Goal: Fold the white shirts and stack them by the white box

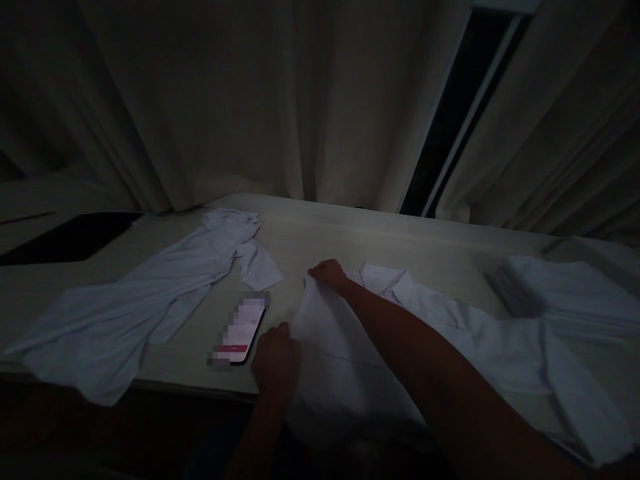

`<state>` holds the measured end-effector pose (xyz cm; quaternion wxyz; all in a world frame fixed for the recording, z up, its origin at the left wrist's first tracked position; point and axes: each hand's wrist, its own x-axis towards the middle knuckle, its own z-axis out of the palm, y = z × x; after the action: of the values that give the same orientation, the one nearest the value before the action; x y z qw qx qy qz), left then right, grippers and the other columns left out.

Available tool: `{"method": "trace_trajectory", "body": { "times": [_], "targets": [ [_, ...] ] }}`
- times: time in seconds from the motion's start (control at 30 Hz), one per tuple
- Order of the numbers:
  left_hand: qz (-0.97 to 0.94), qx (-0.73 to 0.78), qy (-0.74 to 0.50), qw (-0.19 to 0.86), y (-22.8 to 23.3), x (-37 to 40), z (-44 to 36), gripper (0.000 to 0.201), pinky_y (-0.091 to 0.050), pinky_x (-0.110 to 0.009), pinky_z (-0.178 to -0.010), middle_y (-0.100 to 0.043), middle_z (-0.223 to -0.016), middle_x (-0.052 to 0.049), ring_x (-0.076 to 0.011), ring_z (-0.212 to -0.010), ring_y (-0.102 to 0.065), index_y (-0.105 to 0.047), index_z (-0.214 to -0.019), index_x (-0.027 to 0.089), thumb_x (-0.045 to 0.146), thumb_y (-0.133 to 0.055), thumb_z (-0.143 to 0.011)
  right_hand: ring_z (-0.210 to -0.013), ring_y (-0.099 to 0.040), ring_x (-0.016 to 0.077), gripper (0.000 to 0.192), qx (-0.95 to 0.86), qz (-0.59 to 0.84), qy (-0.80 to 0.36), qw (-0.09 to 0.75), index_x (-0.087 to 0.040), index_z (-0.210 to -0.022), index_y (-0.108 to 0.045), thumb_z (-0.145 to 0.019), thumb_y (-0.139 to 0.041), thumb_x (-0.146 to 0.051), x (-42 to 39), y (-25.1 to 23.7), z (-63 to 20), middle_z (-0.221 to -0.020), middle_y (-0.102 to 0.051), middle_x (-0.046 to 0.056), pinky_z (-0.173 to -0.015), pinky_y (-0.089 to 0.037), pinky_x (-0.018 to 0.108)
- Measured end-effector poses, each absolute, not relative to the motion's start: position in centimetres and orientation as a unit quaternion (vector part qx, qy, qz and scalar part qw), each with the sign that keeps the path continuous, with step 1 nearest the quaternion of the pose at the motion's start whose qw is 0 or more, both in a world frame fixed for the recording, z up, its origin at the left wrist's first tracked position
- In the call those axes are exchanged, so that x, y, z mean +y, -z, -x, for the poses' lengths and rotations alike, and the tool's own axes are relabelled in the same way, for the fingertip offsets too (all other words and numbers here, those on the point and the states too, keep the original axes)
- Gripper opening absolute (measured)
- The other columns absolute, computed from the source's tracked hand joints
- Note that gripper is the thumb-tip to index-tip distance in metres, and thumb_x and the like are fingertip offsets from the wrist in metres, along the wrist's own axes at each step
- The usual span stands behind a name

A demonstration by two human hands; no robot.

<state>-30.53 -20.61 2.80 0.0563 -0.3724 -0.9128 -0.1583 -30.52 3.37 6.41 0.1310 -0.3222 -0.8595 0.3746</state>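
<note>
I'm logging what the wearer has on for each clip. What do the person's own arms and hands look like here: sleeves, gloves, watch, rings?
Both forearms are bare as far as the picture shows: no sleeve reaches into view. The left hand and right hand wear no gloves. No watch, bracelet or ring shows, though the dim light could hide something small.

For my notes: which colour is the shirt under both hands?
White, plain; the shirt shows best in the head view.

I seem to be in a dim bedroom or hotel room: long drawn curtains [250, 100] hang behind a pale desk [350, 233] strewn with white shirts [150, 287].
</note>
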Motion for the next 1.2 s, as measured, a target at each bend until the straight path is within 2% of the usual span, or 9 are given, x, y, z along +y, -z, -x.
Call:
{"method": "trace_trajectory", "body": {
  "times": [0.13,0.2,0.37,0.47,0.6,0.7,0.8,1.0,1.2],
  "targets": [
    [0.342,-0.909,0.235,0.031,-2.6,-21.3,30.9,0.007,-0.042,-0.036,-0.070,-0.057,-0.091,-0.008,-0.0250,-0.087,-0.058,-0.049,-0.088,0.023,0.021,-0.047,-0.081,-0.106,-0.060,0.0241,0.037,-0.859,0.345,-0.335,0.175,-0.020,-0.118,-0.067,-0.092,-0.055,-0.043,2.7,-7.4,26.8,-0.115,-0.069,0.008,-0.096,-0.041,0.041],
    [0.329,-0.886,0.326,0.026,-2.5,-22.0,31.0,0.019,-0.046,-0.036,-0.077,-0.057,-0.097,-0.008,-0.0241,-0.091,-0.058,-0.051,-0.095,0.022,0.019,-0.050,-0.076,-0.112,-0.057,0.0236,0.037,-0.862,0.346,-0.309,0.202,-0.018,-0.123,-0.064,-0.092,-0.054,-0.037,2.6,-7.6,22.5,-0.121,-0.066,0.010,-0.101,-0.039,0.040],
    [0.420,-0.790,0.429,0.123,-2.9,-22.6,29.9,0.023,-0.044,-0.039,-0.100,-0.061,-0.110,-0.009,-0.0228,-0.111,-0.057,-0.057,-0.101,0.021,0.016,-0.042,-0.083,-0.118,-0.055,0.0230,0.037,-0.882,0.343,-0.163,0.280,-0.016,-0.124,-0.062,-0.096,-0.044,-0.031,2.3,-5.8,7.3,-0.124,-0.064,0.012,-0.106,-0.038,0.038],
    [0.522,-0.762,0.366,0.114,-2.8,-20.6,28.9,0.036,-0.040,-0.040,-0.107,-0.061,-0.126,-0.012,-0.0228,-0.124,-0.053,-0.058,-0.119,0.017,0.027,-0.036,-0.093,-0.116,-0.057,0.0237,0.041,-0.882,0.381,-0.111,0.256,-0.015,-0.127,-0.060,-0.098,-0.037,-0.033,1.6,-3.5,-1.4,-0.124,-0.063,0.013,-0.103,-0.042,0.039],
    [0.567,-0.796,0.188,0.104,-1.3,-18.1,27.7,0.062,-0.030,-0.050,-0.113,-0.040,-0.152,-0.016,-0.0332,-0.141,-0.034,-0.044,-0.143,0.016,0.051,-0.041,-0.092,-0.132,-0.047,0.0262,0.050,-0.880,0.441,-0.065,0.167,-0.015,-0.139,-0.051,-0.100,-0.033,-0.043,0.8,-0.6,-8.3,-0.141,-0.053,0.014,-0.110,-0.035,0.044],
    [0.554,-0.817,0.108,0.118,-0.2,-17.5,27.2,0.070,-0.025,-0.055,-0.112,-0.033,-0.155,-0.019,-0.0394,-0.142,-0.029,-0.042,-0.146,0.018,0.060,-0.039,-0.090,-0.145,-0.026,0.0296,0.060,-0.873,0.476,-0.034,0.104,-0.020,-0.150,-0.037,-0.100,-0.028,-0.053,1.1,0.4,-9.6,-0.156,-0.033,0.011,-0.115,-0.022,0.052],
    [0.556,-0.816,0.080,0.134,0.0,-16.8,27.0,0.073,-0.022,-0.055,-0.112,-0.029,-0.157,-0.020,-0.0403,-0.144,-0.024,-0.035,-0.150,0.018,0.060,-0.035,-0.091,-0.148,-0.017,0.0294,0.064,-0.864,0.498,-0.031,0.073,-0.023,-0.154,-0.028,-0.100,-0.021,-0.057,2.5,0.2,-9.1,-0.160,-0.024,0.009,-0.116,-0.016,0.054],
    [0.542,-0.828,0.044,0.139,-0.7,-14.0,26.9,0.075,-0.020,-0.055,-0.111,-0.031,-0.155,-0.022,-0.0407,-0.142,-0.028,-0.032,-0.151,0.017,0.062,-0.030,-0.091,-0.148,-0.013,0.0296,0.068,-0.875,0.478,-0.060,0.046,-0.023,-0.155,-0.025,-0.098,-0.021,-0.062,5.4,-1.2,-9.0,-0.161,-0.018,0.009,-0.116,-0.012,0.053],
    [0.559,-0.814,0.020,0.155,-0.5,-13.7,27.1,0.076,-0.022,-0.055,-0.110,-0.028,-0.155,-0.025,-0.0422,-0.141,-0.028,-0.027,-0.153,0.014,0.059,-0.030,-0.092,-0.148,-0.016,0.0294,0.076,-0.894,0.435,-0.075,0.083,-0.025,-0.154,-0.028,-0.093,-0.028,-0.072,5.7,-1.1,-11.8,-0.161,-0.021,0.008,-0.117,-0.013,0.052]
  ]
}}
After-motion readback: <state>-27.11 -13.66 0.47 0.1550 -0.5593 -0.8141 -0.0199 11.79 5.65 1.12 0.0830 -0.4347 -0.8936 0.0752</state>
